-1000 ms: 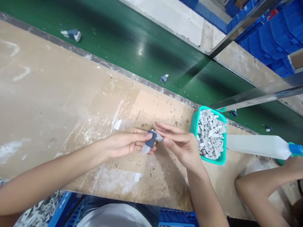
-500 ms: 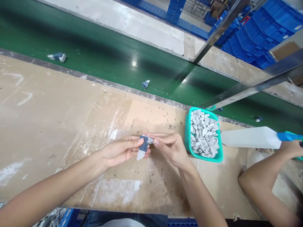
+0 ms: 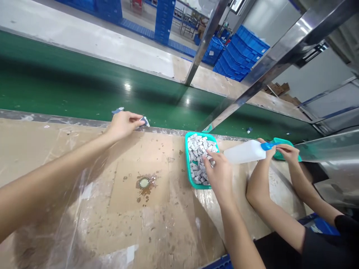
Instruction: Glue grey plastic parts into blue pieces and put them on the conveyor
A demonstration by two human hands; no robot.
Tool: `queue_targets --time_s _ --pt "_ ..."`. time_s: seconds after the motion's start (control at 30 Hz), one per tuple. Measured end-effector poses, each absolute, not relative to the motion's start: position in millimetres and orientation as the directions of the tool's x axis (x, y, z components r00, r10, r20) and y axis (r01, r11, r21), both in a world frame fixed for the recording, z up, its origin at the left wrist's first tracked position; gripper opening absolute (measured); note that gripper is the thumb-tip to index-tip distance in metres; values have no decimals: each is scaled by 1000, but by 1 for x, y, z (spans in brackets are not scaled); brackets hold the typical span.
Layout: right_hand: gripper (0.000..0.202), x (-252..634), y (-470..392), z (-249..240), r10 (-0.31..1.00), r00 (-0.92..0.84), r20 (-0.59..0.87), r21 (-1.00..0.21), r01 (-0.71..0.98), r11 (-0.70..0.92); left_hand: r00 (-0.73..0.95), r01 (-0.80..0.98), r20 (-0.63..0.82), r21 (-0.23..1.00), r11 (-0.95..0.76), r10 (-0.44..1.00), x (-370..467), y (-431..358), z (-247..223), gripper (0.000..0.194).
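In the head view, your left hand (image 3: 126, 125) pinches a small dark blue and white piece (image 3: 145, 121), well left of the square teal plastic basket (image 3: 187, 160). Your right hand (image 3: 220, 173) dips its fingers into the basket, at the small pale grey blocks (image 3: 196, 147); I can't tell if they grip one. A whitish bottle with a blue top (image 3: 242, 152) is just right of the basket.

Two slim, bare forearms (image 3: 60, 170)

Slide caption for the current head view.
Left hand holds a dark-and-white part at the green belt; right hand over a teal basket of pale pieces.
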State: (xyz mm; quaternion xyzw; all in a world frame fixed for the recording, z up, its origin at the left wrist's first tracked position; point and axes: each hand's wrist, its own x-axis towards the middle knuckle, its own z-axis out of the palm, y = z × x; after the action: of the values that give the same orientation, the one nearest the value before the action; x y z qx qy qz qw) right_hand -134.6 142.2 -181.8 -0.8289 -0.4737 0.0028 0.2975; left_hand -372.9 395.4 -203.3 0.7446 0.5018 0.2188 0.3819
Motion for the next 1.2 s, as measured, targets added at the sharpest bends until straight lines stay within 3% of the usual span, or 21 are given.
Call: queue_targets --time_s 0.13,0.3,0.4,0.5,0.67,0.8,0.9,0.93,1.03,1.1,1.2 --pt "44 -111 147 -190 764 617 189 -264 781 -566 430 715 64 584 -383 901 -347 434 -218 35" --pt "29 -119 148 -201 796 570 204 -222 819 -529 352 725 262 532 -438 899 -377 434 -219 64" --pt "30 -123 143 -201 786 554 275 -332 822 -463 284 724 228 586 -364 931 -405 433 -221 75" --pt "34 -129 134 -194 750 581 314 -476 781 -405 284 689 136 660 -301 949 -423 436 -227 61" --pt "28 -155 117 -180 752 639 164 -852 476 -219 238 598 127 762 -248 963 -436 431 -217 31" --pt "20 -190 112 -185 899 433 66 -934 344 -97 186 499 59 854 -146 981 -436 392 -200 32" --pt "20 -221 119 -198 961 256 109 -898 440 -16 259 285 -158 955 81 953 -433 339 -193 24" --pt "22 -230 122 -204 967 214 140 -875 483 20 314 104 -300 954 281 901 -433 319 -192 18" --pt "31 -252 130 -222 951 155 268 -799 587 130 456 -293 -514 684 668 727 -438 268 -193 18" --pt "33 -260 133 -233 923 128 364 -753 624 210 496 -409 -530 556 724 688 -444 245 -198 20" --pt "36 -263 135 -244 872 79 483 -686 653 321 520 -491 -504 485 724 690 -454 230 -208 11"
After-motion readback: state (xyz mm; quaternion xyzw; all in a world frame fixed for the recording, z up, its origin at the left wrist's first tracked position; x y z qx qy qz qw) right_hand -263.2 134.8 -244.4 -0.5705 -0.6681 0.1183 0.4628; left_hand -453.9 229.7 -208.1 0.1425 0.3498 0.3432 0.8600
